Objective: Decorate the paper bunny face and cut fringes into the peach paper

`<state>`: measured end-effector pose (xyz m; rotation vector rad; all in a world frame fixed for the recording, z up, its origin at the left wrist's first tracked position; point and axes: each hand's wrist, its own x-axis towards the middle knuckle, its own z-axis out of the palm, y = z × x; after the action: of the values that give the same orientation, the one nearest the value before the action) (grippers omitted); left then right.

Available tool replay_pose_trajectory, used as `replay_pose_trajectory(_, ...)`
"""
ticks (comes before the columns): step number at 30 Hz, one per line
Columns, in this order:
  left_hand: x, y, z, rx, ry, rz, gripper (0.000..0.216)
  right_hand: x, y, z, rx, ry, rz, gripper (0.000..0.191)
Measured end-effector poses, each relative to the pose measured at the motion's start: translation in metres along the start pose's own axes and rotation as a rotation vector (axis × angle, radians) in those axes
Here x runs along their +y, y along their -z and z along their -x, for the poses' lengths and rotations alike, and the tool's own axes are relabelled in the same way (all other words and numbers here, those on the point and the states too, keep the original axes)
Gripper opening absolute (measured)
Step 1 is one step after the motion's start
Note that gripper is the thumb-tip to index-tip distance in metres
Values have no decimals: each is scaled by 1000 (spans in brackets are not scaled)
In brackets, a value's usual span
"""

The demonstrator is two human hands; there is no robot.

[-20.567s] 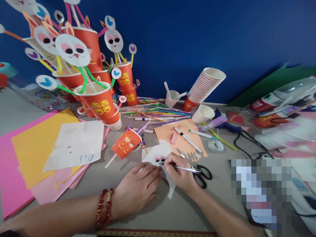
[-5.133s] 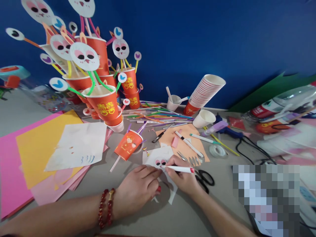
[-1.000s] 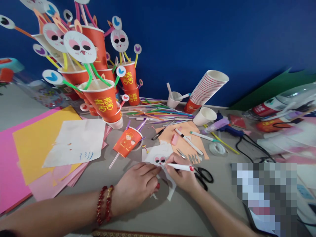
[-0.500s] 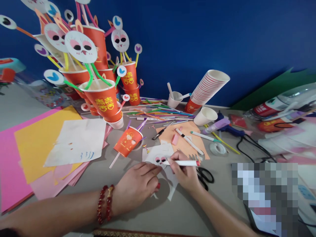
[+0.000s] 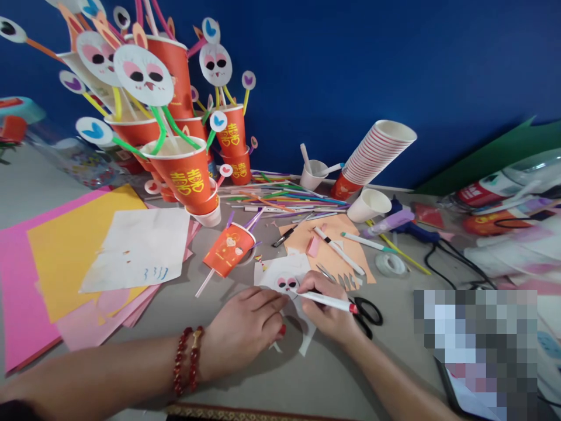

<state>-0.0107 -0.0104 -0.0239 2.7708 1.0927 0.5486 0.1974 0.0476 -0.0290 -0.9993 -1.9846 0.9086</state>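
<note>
The white sheet (image 5: 280, 269) bearing a drawn face (image 5: 288, 285) lies flat at the centre of the frame. The left hand (image 5: 245, 327) rests on its lower left part, fingers together, apparently to keep it from sliding; a small red item (image 5: 282, 330), possibly a cap, shows at the fingertips, and I cannot tell whether it is gripped. The right hand (image 5: 331, 318) is clamped on a white marker (image 5: 328, 300) near its tip, presumably for fine control. Left of centre, a tilted red cup (image 5: 228, 251) has purple straws (image 5: 253, 219) at its mouth. Above centre, a small white cup (image 5: 312, 181) contains pen-like sticks (image 5: 305, 158); to its right stand nested cups (image 5: 381, 149). At upper left, stacked red cups (image 5: 188, 186) hold coloured straws (image 5: 163, 131) and rabbit faces (image 5: 144, 75).
</note>
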Motion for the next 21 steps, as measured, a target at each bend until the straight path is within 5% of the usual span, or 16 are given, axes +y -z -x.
replay_pose_trajectory(21, 1, 2, 0, -9, 1, 13, 17, -1, -1, -2, -22, 16, 50, 14)
